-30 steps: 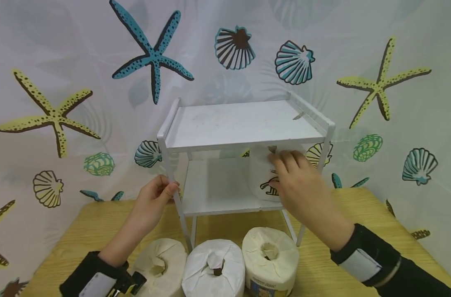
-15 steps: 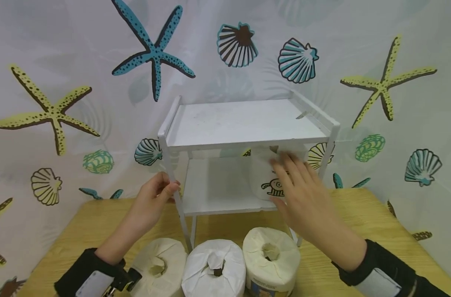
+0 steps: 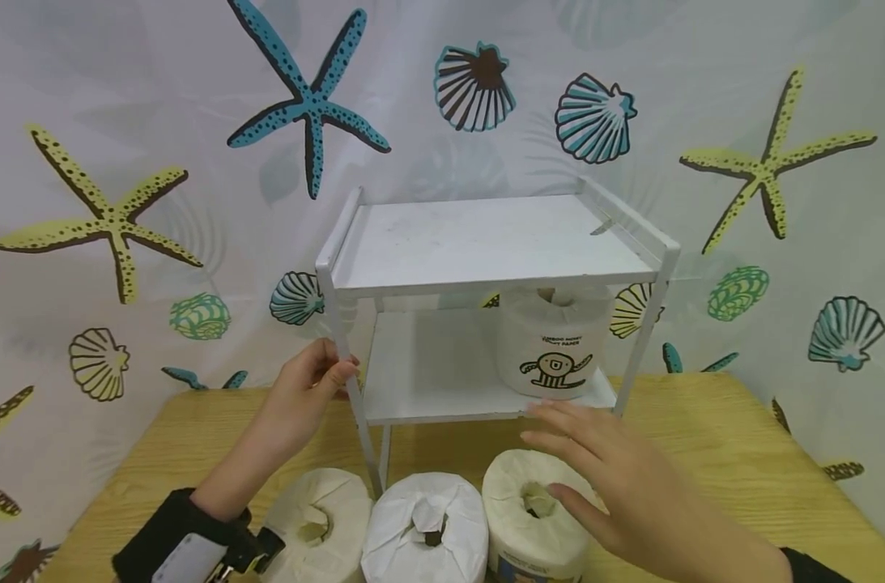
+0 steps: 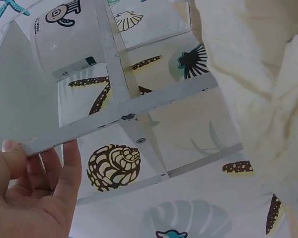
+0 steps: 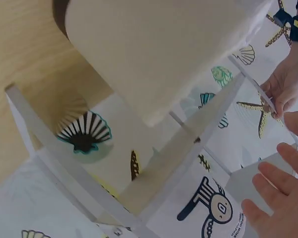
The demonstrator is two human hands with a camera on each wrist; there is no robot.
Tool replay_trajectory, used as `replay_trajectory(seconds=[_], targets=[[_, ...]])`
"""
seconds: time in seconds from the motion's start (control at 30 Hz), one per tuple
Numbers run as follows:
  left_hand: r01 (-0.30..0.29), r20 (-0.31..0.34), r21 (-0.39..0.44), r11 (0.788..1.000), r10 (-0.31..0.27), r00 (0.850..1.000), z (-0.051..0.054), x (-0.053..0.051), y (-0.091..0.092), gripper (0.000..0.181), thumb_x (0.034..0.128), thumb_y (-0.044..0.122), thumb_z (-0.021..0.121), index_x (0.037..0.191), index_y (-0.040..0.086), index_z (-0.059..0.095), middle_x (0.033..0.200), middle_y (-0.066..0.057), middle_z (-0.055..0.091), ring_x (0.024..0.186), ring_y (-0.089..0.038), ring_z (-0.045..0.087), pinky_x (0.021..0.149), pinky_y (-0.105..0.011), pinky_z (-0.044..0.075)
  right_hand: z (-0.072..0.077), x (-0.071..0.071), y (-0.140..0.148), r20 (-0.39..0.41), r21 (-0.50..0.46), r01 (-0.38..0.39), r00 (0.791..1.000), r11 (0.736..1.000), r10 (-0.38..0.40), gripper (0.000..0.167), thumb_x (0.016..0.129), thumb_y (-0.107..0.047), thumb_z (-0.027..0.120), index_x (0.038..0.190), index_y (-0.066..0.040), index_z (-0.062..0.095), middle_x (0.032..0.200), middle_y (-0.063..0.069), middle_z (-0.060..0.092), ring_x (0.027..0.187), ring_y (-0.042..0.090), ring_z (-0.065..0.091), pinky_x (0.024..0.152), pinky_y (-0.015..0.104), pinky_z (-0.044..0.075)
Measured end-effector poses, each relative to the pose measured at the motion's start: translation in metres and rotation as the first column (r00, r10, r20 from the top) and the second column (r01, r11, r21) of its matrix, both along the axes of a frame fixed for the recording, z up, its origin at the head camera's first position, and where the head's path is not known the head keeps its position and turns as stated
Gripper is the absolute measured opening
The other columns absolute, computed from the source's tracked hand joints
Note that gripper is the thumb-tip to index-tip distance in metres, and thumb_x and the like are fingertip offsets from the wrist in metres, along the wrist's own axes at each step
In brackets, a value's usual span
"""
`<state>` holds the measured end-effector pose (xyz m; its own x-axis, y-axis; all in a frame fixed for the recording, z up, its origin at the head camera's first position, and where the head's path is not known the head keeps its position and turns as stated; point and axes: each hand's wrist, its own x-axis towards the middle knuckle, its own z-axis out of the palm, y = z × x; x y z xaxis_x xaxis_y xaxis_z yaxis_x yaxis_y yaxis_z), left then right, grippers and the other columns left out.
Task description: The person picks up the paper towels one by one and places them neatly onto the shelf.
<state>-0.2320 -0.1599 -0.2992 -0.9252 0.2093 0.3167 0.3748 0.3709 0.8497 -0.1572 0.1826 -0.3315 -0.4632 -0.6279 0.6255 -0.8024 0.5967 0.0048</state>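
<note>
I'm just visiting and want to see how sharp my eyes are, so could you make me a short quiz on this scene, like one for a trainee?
1. True or false: the right hand holds nothing.

2. What does the left hand hold?
a) nothing
b) a front leg of the white rack
c) a paper roll

3. In the head view, how many wrapped rolls stand in front of the rack?

Key:
1. True. Its fingers are open, and the roll with the cartoon print stands on the lower shelf.
2. b
3. Three: two cream ones with a white one between them.
</note>
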Motion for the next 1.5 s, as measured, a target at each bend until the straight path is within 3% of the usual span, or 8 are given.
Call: replay_trajectory(seconds=[0.23, 0.4, 0.53, 0.67, 0.87, 1.03, 1.33, 1.5], targets=[[-0.014, 0.010, 0.011, 1.000, 0.014, 1.000, -0.001, 0.001, 0.003, 0.013, 0.1019, 0.005, 0.048, 0.101, -0.008, 0.050, 0.112, -0.023, 0.062, 0.094, -0.020, 0.058, 0.076, -0.027, 0.055, -0.023, 0.010, 0.011, -0.119, 0.017, -0.124, 0.985, 0.992, 0.126, 0.041, 0.107, -0.037, 0.042, 0.129, -0.008, 0.061, 0.137, 0.011, 0.056, 0.126, 0.025, 0.049, 0.117, 0.026, 0.022], [-0.012, 0.015, 0.003, 1.000, 0.012, 1.000, -0.001, 0.001, 0.003, 0.015, 0.1020, 0.007, 0.048, 0.101, -0.008, 0.050, 0.112, -0.022, 0.061, 0.094, -0.021, 0.058, 0.077, -0.028, 0.055, -0.047, 0.016, 0.019, -0.174, 0.097, -0.096, 0.978, 0.991, 0.111, 0.042, 0.108, -0.039, 0.040, 0.129, -0.010, 0.060, 0.135, 0.007, 0.057, 0.129, 0.018, 0.046, 0.117, 0.027, 0.021], [0.017, 0.008, 0.000, 1.000, -0.017, 1.000, -0.001, -0.002, 0.000, 0.015, 0.1018, 0.006, 0.049, 0.100, -0.009, 0.050, 0.110, -0.022, 0.061, 0.092, -0.019, 0.058, 0.077, -0.032, 0.057, -0.070, 0.018, 0.022, -0.169, 0.158, -0.074, 0.981, 0.985, 0.100, 0.050, 0.106, -0.048, 0.038, 0.132, -0.010, 0.057, 0.135, 0.007, 0.057, 0.137, 0.013, 0.037, 0.117, 0.025, 0.018], [0.050, 0.018, 0.001, 0.999, -0.050, 0.999, -0.001, -0.003, -0.004, 0.013, 0.1019, 0.004, 0.049, 0.099, -0.009, 0.050, 0.111, -0.024, 0.061, 0.093, -0.017, 0.059, 0.078, -0.031, 0.057, -0.083, 0.022, 0.024, -0.098, 0.180, -0.048, 0.993, 0.983, 0.066, 0.058, 0.102, -0.055, 0.044, 0.137, -0.009, 0.054, 0.139, 0.006, 0.054, 0.137, 0.013, 0.036, 0.117, 0.023, 0.015], [0.054, 0.025, 0.019, 0.998, -0.054, 0.998, -0.002, -0.004, -0.003, 0.013, 0.1025, 0.004, 0.049, 0.100, -0.010, 0.050, 0.111, -0.024, 0.060, 0.091, -0.015, 0.058, 0.078, -0.030, 0.057, -0.091, 0.016, 0.023, -0.037, 0.202, -0.011, 0.999, 0.979, 0.019, 0.065, 0.095, -0.059, 0.055, 0.140, -0.012, 0.050, 0.141, 0.001, 0.053, 0.130, 0.016, 0.045, 0.117, 0.022, 0.012], [0.038, 0.026, 0.018, 0.999, -0.039, 0.999, -0.001, -0.002, -0.002, 0.013, 0.1027, 0.003, 0.049, 0.102, -0.010, 0.050, 0.111, -0.025, 0.060, 0.090, -0.015, 0.059, 0.077, -0.029, 0.056, -0.096, 0.010, 0.023, -0.026, 0.186, -0.042, 0.999, 0.982, 0.047, 0.069, 0.092, -0.060, 0.059, 0.141, -0.012, 0.049, 0.141, 0.001, 0.053, 0.131, 0.018, 0.045, 0.118, 0.025, 0.013], [0.015, -0.008, -0.025, 1.000, -0.015, 1.000, 0.003, -0.001, 0.000, 0.012, 0.1019, 0.003, 0.049, 0.099, -0.009, 0.050, 0.110, -0.026, 0.062, 0.086, -0.019, 0.056, 0.077, -0.033, 0.057, -0.092, 0.010, 0.023, -0.170, 0.168, -0.070, 0.980, 0.983, 0.099, 0.048, 0.102, -0.050, 0.044, 0.128, -0.012, 0.059, 0.119, -0.001, 0.063, 0.114, 0.015, 0.055, 0.119, 0.030, 0.016], [0.015, 0.004, -0.048, 0.999, -0.014, 1.000, 0.004, 0.000, 0.000, 0.013, 0.1020, 0.005, 0.050, 0.101, -0.008, 0.050, 0.110, -0.024, 0.061, 0.087, -0.020, 0.058, 0.077, -0.032, 0.056, -0.091, 0.018, 0.021, -0.207, 0.163, -0.012, 0.977, 0.987, 0.046, 0.051, 0.103, -0.055, 0.040, 0.124, -0.016, 0.063, 0.111, -0.006, 0.064, 0.104, 0.013, 0.057, 0.119, 0.029, 0.017]])
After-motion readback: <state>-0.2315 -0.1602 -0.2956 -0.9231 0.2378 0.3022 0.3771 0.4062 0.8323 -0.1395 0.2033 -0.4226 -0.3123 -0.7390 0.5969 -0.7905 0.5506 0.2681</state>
